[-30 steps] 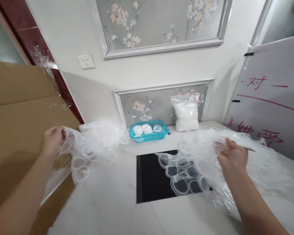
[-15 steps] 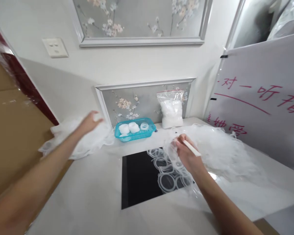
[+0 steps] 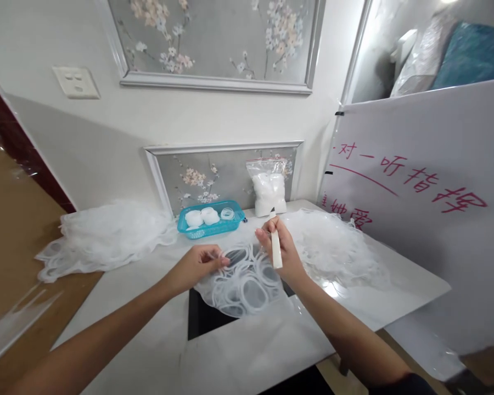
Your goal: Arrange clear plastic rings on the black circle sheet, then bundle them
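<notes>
My left hand [image 3: 201,267] pinches the upper left edge of a translucent sheet with white rings [image 3: 253,291]. The sheet lies over a black mat [image 3: 208,318], hiding most of it. In my right hand [image 3: 286,249] is a white-handled knife [image 3: 276,244], its dark tip pointing up and away, held just above the sheet's upper right part. Whether the right fingers also touch the sheet, I cannot tell. Behind my hands, a blue basket [image 3: 212,231] holds white ring rolls [image 3: 209,215].
Heaps of similar clear sheets lie at the left [image 3: 107,236] and at the right [image 3: 337,249]. A zip bag of white pieces [image 3: 269,192] leans on the back wall. A whiteboard with red writing [image 3: 415,219] borders the table's right side.
My left hand has come from the left heap to the mat and taken the sheet's edge. The ringed sheet has shifted left over the mat. My right hand now holds the knife upright.
</notes>
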`<state>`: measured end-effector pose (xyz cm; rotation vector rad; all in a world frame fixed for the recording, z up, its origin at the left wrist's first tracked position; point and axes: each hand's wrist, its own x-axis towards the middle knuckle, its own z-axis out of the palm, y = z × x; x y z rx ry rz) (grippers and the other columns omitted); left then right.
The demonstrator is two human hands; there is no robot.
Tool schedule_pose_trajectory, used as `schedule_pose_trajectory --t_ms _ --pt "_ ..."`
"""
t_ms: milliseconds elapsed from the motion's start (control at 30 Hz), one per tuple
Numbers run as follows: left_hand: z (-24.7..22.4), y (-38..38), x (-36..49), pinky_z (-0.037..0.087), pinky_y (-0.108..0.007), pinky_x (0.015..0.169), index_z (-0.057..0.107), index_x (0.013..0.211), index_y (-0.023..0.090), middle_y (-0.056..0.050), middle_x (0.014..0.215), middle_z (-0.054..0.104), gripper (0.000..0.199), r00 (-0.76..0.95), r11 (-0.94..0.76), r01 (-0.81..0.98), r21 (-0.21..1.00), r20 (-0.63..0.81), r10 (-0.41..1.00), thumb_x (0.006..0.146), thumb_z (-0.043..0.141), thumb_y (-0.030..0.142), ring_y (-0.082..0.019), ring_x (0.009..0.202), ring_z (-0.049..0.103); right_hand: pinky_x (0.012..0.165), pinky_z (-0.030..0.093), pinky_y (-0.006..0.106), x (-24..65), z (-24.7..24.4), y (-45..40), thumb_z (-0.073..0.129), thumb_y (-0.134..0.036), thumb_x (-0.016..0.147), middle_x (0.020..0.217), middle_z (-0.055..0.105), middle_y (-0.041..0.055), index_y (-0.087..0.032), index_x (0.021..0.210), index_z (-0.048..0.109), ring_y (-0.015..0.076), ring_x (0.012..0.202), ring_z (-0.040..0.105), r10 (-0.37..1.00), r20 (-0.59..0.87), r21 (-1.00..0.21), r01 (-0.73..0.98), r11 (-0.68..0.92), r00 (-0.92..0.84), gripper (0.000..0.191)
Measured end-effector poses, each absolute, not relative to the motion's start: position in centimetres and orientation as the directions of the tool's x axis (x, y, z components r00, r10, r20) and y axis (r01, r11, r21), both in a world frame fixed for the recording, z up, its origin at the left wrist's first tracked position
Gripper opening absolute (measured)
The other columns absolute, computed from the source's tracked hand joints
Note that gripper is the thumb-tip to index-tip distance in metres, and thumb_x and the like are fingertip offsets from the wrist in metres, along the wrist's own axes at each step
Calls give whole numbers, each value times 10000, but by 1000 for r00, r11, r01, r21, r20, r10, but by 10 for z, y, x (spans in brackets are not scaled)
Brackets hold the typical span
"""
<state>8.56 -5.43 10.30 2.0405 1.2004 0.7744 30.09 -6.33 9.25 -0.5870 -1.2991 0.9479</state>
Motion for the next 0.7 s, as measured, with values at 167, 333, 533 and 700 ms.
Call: schedule_pose_trajectory --t_ms 167,333,533,700 --pt "129 -50 71 466 -280 605 579 693 220 14 639 581 324 298 -357 421 834 244 923 789 618 527 -143 579 567 513 268 244 303 85 -46 731 -327 710 615 327 -86 -255 739 266 101 525 277 810 571 -805 101 584 -137 471" --pt "168 -53 56 321 -231 491 595 777 216 51 581 459 299 146 -495 535 684 502 852 858 557 501 -104 501 407 567 309 265 313 69 -34 561 -159 643 695 472 -57 -250 766 287 112 538 361 821 497 -709 415 571 -280 314" --pt "199 -22 33 328 -245 578 631 733 205 31 608 517 286 165 -528 764 370 680 714 826 582 471 -126 578 435 613 330 280 331 80 12 543 -238 643 668 497 -34 -246 734 309 155 614 445 856 491 -702 509 497 -159 251" --pt "214 40 7 292 -265 577 616 673 188 31 547 468 285 86 -446 858 255 785 614 810 632 438 -125 558 431 607 295 281 326 139 69 570 -223 678 607 459 -33 -244 688 302 154 603 419 799 597 -609 606 511 -74 269"
